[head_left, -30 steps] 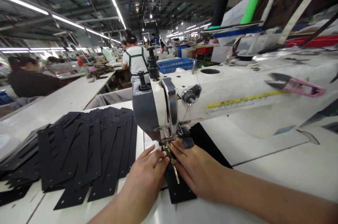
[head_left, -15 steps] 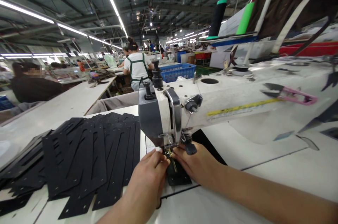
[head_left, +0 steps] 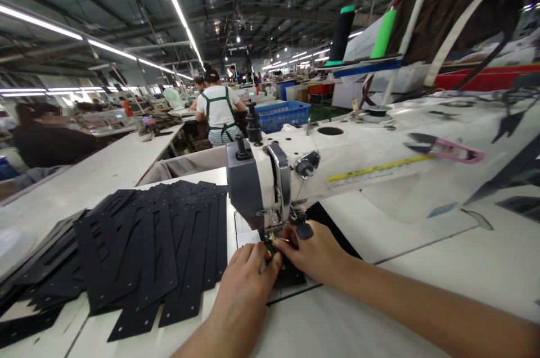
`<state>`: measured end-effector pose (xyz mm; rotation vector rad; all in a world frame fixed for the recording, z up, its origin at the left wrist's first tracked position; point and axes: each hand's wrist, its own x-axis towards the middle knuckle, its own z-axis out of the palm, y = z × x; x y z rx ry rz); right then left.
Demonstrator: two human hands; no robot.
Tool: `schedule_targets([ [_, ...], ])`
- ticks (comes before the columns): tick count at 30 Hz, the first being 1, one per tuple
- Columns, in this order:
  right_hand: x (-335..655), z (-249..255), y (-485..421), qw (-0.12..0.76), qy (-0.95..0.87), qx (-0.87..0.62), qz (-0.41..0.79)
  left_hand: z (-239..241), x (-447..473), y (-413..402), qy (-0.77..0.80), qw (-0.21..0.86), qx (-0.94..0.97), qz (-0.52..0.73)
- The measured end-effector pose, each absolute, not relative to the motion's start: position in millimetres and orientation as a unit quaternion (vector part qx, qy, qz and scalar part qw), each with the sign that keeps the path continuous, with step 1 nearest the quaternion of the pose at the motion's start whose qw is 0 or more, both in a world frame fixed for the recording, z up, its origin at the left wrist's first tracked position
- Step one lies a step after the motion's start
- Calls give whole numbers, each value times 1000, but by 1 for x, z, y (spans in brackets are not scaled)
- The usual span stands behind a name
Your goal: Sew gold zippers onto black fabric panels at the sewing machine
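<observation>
A black flat panel lies under the presser foot of the white sewing machine. Along it runs a gold-toothed zipper, partly hidden by fingers. My left hand is closed at the panel's left edge, thumb and fingers pressed on it just in front of the foot. On the other side, my right hand pinches close to the needle, at the zipper; its fingertips are partly covered by the machine's dark knob. A larger black piece extends behind my right wrist.
Many black cut panels, some with slots, are heaped at the left. Pink-handled thread snips rest on the machine arm. Black and green thread cones stand above. Beyond are a blue crate and a co-worker in an apron.
My left hand has shifted slightly right and down along the panel, its thumb now nearer my right hand. My right fingers have changed their pinch by the needle. Less of the zipper shows.
</observation>
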<state>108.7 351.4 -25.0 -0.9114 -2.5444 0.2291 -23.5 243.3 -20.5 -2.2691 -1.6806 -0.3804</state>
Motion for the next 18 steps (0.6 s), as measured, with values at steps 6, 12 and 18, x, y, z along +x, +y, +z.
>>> schedule_targets([
  [6, 96, -22, 356, 179, -912, -361, 81, -16, -22, 244, -584, 126, -797, -91],
  [12, 140, -21, 337, 232, -951, -192, 78, -15, -23, 233, -601, 51, -776, -182],
  [18, 149, -9, 343, 210, -950, -131, 188, 5, -22, 236, -651, -34, -731, -202],
])
